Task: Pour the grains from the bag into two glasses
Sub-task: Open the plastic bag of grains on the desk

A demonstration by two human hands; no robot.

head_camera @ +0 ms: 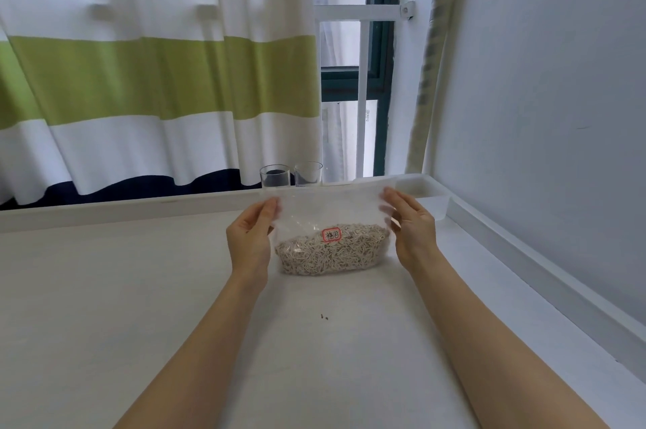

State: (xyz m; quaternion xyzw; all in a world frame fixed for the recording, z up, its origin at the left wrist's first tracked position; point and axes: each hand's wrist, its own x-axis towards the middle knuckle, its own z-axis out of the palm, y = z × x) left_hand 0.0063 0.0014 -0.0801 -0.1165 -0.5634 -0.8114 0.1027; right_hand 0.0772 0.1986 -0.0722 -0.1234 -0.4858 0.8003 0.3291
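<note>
A clear plastic bag point(330, 219) stands upright on the white table point(140, 289), its lower half filled with pale grains point(332, 254) and marked with a red-framed label. My left hand point(250, 240) pinches the bag's upper left corner. My right hand point(412, 229) pinches its upper right corner. Behind the bag, at the table's far edge, stand two empty clear glasses side by side, the left glass point(275, 176) and the right glass point(308, 173).
A translucent plastic box point(428, 194) sits at the far right corner of the table. A raised white rim runs along the table's back and right sides. A striped curtain hangs behind, a grey wall stands at right. Two tiny dark specks point(323, 316) lie on the table.
</note>
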